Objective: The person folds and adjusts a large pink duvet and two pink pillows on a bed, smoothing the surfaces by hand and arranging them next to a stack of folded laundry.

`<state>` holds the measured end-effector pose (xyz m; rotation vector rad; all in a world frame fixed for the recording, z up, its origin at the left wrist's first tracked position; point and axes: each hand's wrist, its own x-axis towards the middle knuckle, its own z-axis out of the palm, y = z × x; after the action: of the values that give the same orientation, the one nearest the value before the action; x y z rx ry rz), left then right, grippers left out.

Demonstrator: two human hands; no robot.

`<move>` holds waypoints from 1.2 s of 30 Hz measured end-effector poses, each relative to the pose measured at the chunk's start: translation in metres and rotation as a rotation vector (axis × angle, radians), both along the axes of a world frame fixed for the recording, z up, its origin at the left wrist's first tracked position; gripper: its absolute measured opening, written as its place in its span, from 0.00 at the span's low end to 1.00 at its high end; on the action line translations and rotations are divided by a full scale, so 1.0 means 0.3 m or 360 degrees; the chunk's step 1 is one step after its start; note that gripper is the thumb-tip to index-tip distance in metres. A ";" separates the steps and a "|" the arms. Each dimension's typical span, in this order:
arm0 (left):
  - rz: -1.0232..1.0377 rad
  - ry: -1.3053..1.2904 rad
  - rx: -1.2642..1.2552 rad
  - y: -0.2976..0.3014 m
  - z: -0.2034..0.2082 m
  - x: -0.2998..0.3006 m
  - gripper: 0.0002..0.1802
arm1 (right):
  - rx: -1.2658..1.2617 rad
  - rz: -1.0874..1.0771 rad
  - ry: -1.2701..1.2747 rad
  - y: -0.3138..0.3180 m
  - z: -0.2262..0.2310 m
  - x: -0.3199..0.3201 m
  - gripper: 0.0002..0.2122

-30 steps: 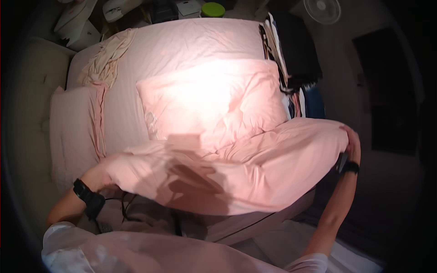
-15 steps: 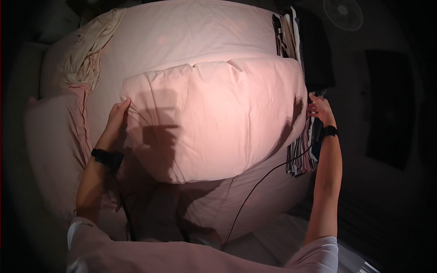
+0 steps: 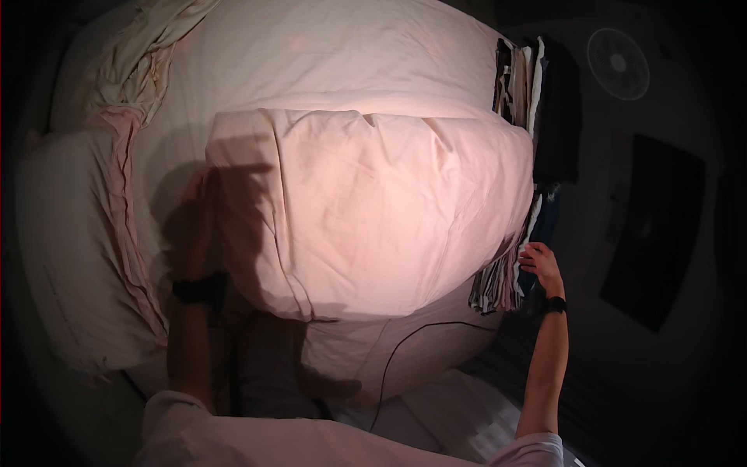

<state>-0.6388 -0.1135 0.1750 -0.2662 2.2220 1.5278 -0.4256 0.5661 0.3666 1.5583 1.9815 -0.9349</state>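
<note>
A thick pink quilt (image 3: 373, 210), folded into a rounded bundle, lies on the bed in front of me. My left hand (image 3: 201, 194) is at its left edge in deep shadow, so its fingers are hard to make out. On the other side, my right hand (image 3: 541, 263) hangs off the quilt's lower right edge, fingers apart, slightly bent and holding nothing. It is beside a stack of folded clothes (image 3: 498, 284) at the bed's right side. Each wrist wears a dark band.
A pillow (image 3: 74, 241) lies at the left, below a crumpled beige cloth (image 3: 144, 66). More folded clothes (image 3: 520, 82) line the far right of the bed sheet (image 3: 327, 58). A black cable (image 3: 397, 342) curves below the quilt. A fan (image 3: 618, 64) stands at the far right.
My right hand has come down toward me along the quilt's right side, away from its edge. My left hand remains at the left edge, now in shadow. The view has shifted a little.
</note>
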 end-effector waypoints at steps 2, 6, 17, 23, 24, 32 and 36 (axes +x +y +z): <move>0.0013 -0.0035 -0.0026 0.000 0.050 -0.017 0.29 | -0.0050 0.0028 0.0048 -0.013 -0.026 -0.013 0.18; 0.0204 -0.0243 -0.0101 -0.038 -0.176 -0.102 0.35 | -0.0092 -0.0042 0.0198 0.045 -0.010 0.042 0.19; 0.0417 0.0047 -0.0112 0.192 0.099 -0.189 0.38 | 0.0131 0.0324 0.1124 0.317 -0.242 -0.196 0.17; 0.0351 0.0041 0.0291 0.255 0.121 -0.178 0.27 | 0.0061 0.0669 0.1013 0.298 -0.500 -0.590 0.37; 0.0111 0.0273 -0.0012 0.237 0.104 -0.178 0.21 | 0.0005 0.0693 0.0978 0.289 -0.512 -0.603 0.38; 0.0335 -0.0004 0.0136 0.067 0.399 -0.220 0.12 | -0.0183 0.0211 0.1393 0.442 -0.420 -0.650 0.18; 0.0657 0.0240 -0.0160 0.090 0.188 -0.365 0.14 | 0.0327 0.0310 0.1417 0.527 -0.730 -0.824 0.24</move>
<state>-0.7484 -0.0865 0.2316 -0.6988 2.4782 1.6881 -0.6728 0.7243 0.1477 1.0780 2.8318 -1.5555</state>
